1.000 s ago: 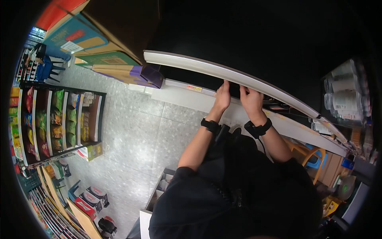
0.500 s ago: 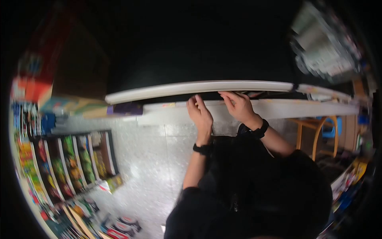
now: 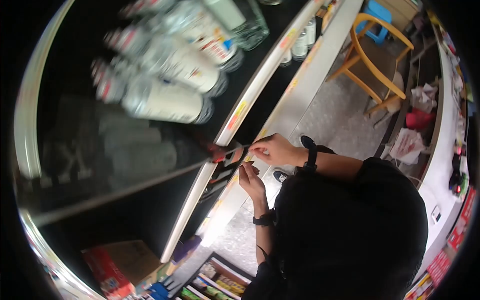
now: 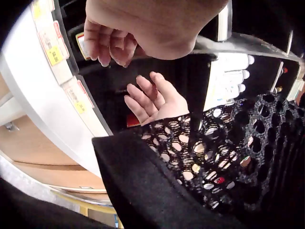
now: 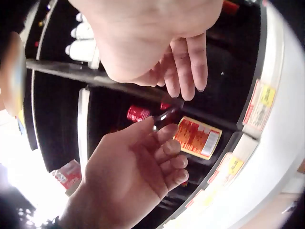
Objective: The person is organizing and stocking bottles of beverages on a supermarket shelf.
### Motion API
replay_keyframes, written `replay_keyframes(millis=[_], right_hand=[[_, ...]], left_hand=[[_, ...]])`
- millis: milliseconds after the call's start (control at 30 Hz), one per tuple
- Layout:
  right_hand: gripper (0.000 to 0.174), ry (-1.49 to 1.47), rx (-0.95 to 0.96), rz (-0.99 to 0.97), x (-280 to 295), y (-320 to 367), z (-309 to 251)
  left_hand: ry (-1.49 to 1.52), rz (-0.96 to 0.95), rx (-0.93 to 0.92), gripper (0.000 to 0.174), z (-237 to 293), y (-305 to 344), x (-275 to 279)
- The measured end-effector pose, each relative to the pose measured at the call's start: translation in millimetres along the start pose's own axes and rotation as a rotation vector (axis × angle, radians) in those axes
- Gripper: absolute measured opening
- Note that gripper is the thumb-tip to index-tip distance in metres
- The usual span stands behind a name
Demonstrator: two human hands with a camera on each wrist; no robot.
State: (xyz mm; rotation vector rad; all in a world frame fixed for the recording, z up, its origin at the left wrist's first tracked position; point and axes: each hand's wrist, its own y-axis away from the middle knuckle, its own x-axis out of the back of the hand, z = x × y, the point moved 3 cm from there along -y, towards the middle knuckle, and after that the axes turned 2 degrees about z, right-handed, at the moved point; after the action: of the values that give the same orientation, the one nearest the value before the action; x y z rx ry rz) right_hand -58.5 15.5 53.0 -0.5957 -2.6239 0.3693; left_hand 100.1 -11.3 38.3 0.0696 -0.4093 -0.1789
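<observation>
At the front edge of the lower shelf, my right hand (image 3: 277,150) and left hand (image 3: 253,184) are close together with fingers loosely bent. Nothing shows in either palm. In the right wrist view, a dark bottle with a red-and-yellow label (image 5: 198,137) lies on the shelf, just past the fingertips of the left hand (image 5: 126,176). The right hand (image 5: 157,43) hangs above with its fingers extended. From the left wrist, the right hand (image 4: 164,102) appears palm up below the left hand (image 4: 147,26).
Large clear bottles (image 3: 170,100) with white labels lie on the upper shelf, beside a clear divider (image 3: 125,192). The upper shelf's pale edge (image 3: 240,110) runs close to my hands. A wooden chair (image 3: 375,65) stands behind, and a cardboard box (image 3: 130,260) sits at the lower left.
The head view has swung right, bringing the large bottles and chair closer into view. My hands have come from beneath the upper shelf edge, moved apart, then come together at the lower shelf.
</observation>
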Motion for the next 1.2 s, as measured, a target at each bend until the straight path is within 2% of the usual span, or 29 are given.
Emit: replay_keyframes(millis=[133, 200, 300, 367, 400, 467, 500, 600, 633, 667, 733, 767, 800, 867, 967, 1200], right_hand=[[0.012, 0.036, -0.194, 0.139, 47, -8, 44], [0.012, 0.064, -0.2, 0.209, 70, -14, 61], [0.018, -0.005, -0.244, 0.229, 91, -24, 80], [0.034, 0.02, -0.204, 0.231, 102, -36, 89], [0.034, 0.012, -0.199, 0.228, 104, -42, 93], [0.048, 0.107, -0.187, 0.239, 105, -60, 102], [0.058, 0.071, -0.237, 0.175, 101, -71, 108], [0.065, 0.091, -0.155, 0.107, 80, -101, 111], [0.067, 0.037, -0.168, -0.018, 70, -111, 111], [0.056, 0.095, -0.102, -0.097, 52, -118, 117], [0.037, 0.238, -0.099, -0.339, 51, -136, 88], [0.025, 0.304, 0.076, -0.311, -6, -140, 136], [0.025, 0.299, 0.098, -0.326, -7, -141, 136], [0.026, -0.204, -0.132, -0.386, 1, -132, 143], [0.026, -0.167, -0.106, -0.362, -1, -126, 149], [0.028, -0.014, -0.128, -0.169, -5, -114, 174]], left_hand=[[0.001, -0.123, 0.028, 0.047, 14, -13, -56], [-0.023, -0.165, 0.023, 0.047, 20, -22, -82], [0.056, -0.222, 0.119, 0.048, 13, -32, -115], [0.043, -0.243, 0.144, 0.049, 17, -32, -126], [0.031, -0.267, 0.158, 0.051, 21, -35, -130], [0.026, -0.264, 0.149, 0.053, 18, -37, -132], [0.037, -0.255, 0.151, 0.052, 17, -38, -131], [0.046, -0.225, 0.161, 0.051, 14, -42, -126], [0.037, -0.222, 0.171, 0.051, 14, -44, -125], [0.033, -0.217, 0.179, 0.052, 14, -46, -125], [0.041, -0.185, 0.207, 0.053, 12, -49, -122], [0.047, -0.175, 0.22, 0.053, 12, -50, -120], [0.053, -0.163, 0.233, 0.053, 12, -50, -118], [0.086, -0.132, 0.23, 0.054, 11, -48, -113], [0.084, -0.122, 0.269, 0.055, 5, -49, -109], [0.114, -0.126, 0.224, 0.057, 10, -54, -109]])
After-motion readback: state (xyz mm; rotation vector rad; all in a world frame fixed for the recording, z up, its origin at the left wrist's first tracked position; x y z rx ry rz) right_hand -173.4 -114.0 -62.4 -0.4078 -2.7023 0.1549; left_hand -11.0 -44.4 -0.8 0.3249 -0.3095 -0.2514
